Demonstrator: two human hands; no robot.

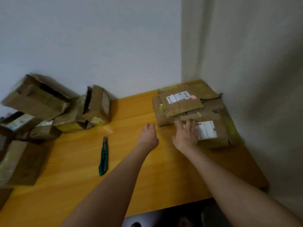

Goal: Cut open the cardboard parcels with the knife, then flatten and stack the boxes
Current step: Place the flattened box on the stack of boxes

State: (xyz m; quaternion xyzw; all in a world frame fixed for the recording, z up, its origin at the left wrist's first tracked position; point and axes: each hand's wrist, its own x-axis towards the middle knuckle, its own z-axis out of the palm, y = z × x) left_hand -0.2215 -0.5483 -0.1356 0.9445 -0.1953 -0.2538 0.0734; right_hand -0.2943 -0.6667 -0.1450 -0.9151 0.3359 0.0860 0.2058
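A stack of flattened cardboard boxes (pixel 193 108) with white labels lies at the table's far right corner. My right hand (pixel 186 135) rests flat, fingers straight, on the stack's near left part, beside a white label. My left hand (pixel 148 135) hovers open just left of the stack, holding nothing. A green utility knife (pixel 103 156) lies on the wooden table (pixel 78 169), left of my left forearm. Several taped cardboard parcels (pixel 49 108) are heaped at the far left, some with open flaps.
A larger parcel (pixel 19 163) sits at the table's left edge. White walls meet in the corner behind the stack. The table's front edge runs just below my forearms, with a dark floor beneath.
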